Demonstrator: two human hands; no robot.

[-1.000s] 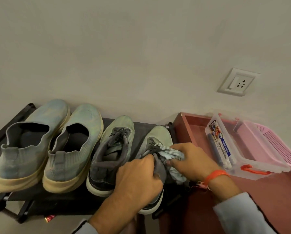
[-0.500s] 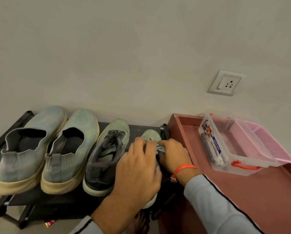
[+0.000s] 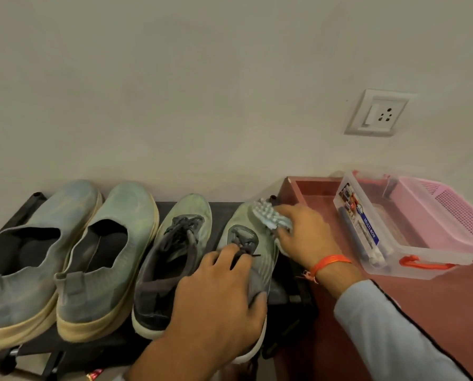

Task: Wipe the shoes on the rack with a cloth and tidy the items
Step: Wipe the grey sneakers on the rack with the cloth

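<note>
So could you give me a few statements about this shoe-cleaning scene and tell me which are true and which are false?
1. Four shoes sit on the black rack. True.
2. The right hand holds the cloth at the heel of the rightmost shoe. False: the cloth is at its toe.
3. The left hand rests on that same shoe. True.
4. The clear box stands on the rack. False: it is on the reddish-brown surface, beside a pink basket.
5. An orange band circles the right wrist. True.
</note>
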